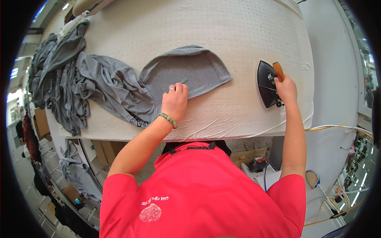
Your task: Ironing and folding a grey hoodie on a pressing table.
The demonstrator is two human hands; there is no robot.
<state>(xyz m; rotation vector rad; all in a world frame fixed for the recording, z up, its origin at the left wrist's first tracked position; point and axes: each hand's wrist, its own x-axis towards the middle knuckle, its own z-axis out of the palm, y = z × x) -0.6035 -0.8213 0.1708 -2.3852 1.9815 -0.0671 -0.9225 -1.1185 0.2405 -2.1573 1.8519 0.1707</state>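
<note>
Standing by the padded counter (246,33), watching a person in a red shirt. Grey garment (186,69) lies on the pale cover, right under the left hand (174,103) and stretching away to that hand's left. Its long axis runs mostly side to side: a heaped, crumpled mass well left of the hand, wrinkled folds nearer in, then a flat, round-edged panel reaching past the fingertips to the right.

Left hand: fingers bent, tips down on the panel near its near edge. Whether they pinch cloth or only press, I cannot tell. Beaded bracelet (168,120) on that wrist.

Right hand (286,91): fingers closed around the wooden handle (278,71) of a black iron (266,85). Iron sits just left of that hand, nose pointing away from the body, so its length stands roughly across the garment's.

Key relation: the garment lies to the right hand's left. The panel's right end comes nearest the iron, yet the two are apart, pale cover showing between. Left hand is the nearer one, touching the cloth; right hand touches none of it.

Right of and below the right hand, a pale hose (337,127) trails off the counter's side.
</note>
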